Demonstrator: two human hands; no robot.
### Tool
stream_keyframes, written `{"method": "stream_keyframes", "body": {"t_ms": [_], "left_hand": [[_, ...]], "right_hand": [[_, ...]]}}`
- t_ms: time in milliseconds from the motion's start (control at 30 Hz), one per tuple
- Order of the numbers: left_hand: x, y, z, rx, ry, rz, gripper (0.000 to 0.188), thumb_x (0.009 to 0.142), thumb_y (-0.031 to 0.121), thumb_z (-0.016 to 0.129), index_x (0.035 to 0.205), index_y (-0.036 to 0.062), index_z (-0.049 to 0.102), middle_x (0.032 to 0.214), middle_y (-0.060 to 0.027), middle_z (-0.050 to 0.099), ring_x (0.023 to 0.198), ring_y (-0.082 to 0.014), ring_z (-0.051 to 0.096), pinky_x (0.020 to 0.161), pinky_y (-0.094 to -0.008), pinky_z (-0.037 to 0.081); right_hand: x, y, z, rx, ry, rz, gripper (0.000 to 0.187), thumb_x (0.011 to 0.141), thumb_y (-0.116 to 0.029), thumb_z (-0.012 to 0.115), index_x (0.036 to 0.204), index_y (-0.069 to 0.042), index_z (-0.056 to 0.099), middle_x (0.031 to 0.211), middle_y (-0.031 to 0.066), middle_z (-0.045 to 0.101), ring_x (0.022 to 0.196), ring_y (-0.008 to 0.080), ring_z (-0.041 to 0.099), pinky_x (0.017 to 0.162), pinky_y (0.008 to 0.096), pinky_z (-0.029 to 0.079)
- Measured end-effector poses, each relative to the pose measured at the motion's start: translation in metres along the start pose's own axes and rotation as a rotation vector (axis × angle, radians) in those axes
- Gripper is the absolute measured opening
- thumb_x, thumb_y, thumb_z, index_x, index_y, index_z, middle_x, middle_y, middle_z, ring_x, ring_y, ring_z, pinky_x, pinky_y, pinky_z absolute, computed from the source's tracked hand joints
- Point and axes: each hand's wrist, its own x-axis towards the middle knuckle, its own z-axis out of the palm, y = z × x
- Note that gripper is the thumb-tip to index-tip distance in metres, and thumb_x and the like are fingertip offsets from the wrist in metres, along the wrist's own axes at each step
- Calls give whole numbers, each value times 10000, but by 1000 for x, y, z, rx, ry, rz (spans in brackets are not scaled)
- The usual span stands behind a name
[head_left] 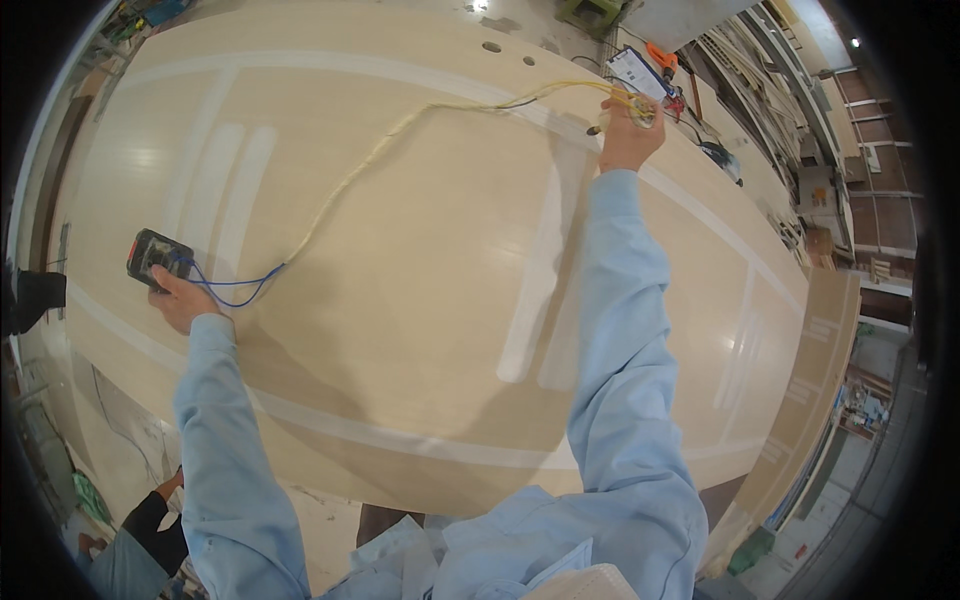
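Left hand (180, 298) grips a small black meter (157, 257) at the left edge of the big pale wood panel (420, 300). A yellowish cable (350, 180) w/ blue wires runs across to the right hand (628, 135), closed on a yellow probe (640, 108) near the far edge.

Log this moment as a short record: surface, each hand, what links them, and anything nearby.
surface: large pale wooden panel, lying flat, with lighter inlaid stripes and two small round holes near the far edge
left hand: holds a small dark handheld device at the panel's left side
right hand: reaches to the far side, gripping a yellow coil of wire
link: a yellowish cable runs across the panel, ending in blue wires at the device
nearby: another person's dark sleeve at lower left
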Motion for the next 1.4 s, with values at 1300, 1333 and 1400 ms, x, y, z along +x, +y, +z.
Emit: {"method": "stream_keyframes", "body": {"t_ms": [1300,1333,1400], "left_hand": [[128,-144,-10,-284,-592,169,686,943,602,482,1235,-12,571,1055,-188,673,934,-303,661,787,-400,528],[151,-164,-21,-306,-587,164,633,952,567,493,1260,18,560,1054,-175,667,943,-289,655,781,-386,531],[181,-198,-45,-403,-623,47,540,969,496,515,1310,78,538,1052,-150,653,962,-261,644,769,-358,536]], "right_hand": [[-335,-334,-256,-453,409,-639,201,853,-5,671,872,-38,474,729,105,585,684,226,600,683,395,554],[-352,-333,-269,-300,426,-500,174,880,-30,643,892,-50,471,747,94,571,703,212,574,723,416,544],[-381,-330,-294,-193,447,-357,152,906,-67,612,907,-63,460,768,87,561,723,198,550,755,418,532]]}}
